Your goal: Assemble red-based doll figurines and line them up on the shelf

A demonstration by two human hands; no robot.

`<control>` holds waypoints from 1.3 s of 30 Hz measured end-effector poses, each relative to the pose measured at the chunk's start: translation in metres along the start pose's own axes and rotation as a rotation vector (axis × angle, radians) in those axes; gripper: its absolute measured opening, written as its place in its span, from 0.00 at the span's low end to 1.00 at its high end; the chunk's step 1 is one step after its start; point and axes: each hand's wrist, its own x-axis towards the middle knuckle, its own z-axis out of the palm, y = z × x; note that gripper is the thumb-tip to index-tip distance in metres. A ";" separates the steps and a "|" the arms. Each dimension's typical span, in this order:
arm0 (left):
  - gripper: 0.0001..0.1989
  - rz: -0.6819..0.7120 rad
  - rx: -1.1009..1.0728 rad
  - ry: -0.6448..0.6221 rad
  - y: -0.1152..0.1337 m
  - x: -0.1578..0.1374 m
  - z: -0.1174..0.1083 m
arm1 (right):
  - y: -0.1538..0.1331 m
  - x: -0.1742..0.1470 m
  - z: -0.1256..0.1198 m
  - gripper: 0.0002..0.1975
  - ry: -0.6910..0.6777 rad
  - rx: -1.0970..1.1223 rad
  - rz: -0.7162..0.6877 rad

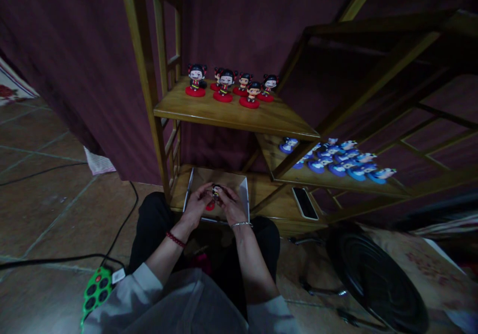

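A small black-haired figurine (216,191) is held between my hands over an open cardboard box (244,194) on the low shelf. My right hand (230,204) grips it from the right, fingers curled round it. From the other side my left hand (197,204) closes in, its fingers bent against the figurine. A red disc (210,206) shows just below my left fingers; whether it is joined to the figurine I cannot tell. On the shelf above stand several similar figurines (226,82) on red round bases.
Several blue-and-white figurines (339,160) fill a shelf to the right. A phone (305,203) lies on the lower board. A black round stool (377,274) stands at right. A green power strip (96,291) and black cables (56,260) are on the left.
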 end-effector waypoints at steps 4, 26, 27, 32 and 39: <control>0.25 -0.007 0.008 0.001 -0.001 0.000 0.001 | 0.000 -0.001 0.000 0.18 -0.004 -0.019 -0.004; 0.22 0.011 0.053 -0.002 -0.008 0.002 0.000 | -0.003 -0.005 -0.008 0.20 -0.019 -0.017 -0.074; 0.22 -0.004 0.068 -0.002 -0.009 0.003 0.000 | -0.003 -0.005 -0.008 0.21 -0.006 -0.021 -0.079; 0.15 -0.060 0.181 0.008 -0.019 0.011 -0.003 | 0.004 0.001 -0.016 0.21 0.072 -0.057 -0.084; 0.08 -0.080 0.475 0.032 -0.047 0.032 -0.016 | 0.016 0.006 -0.028 0.20 0.143 -0.126 -0.060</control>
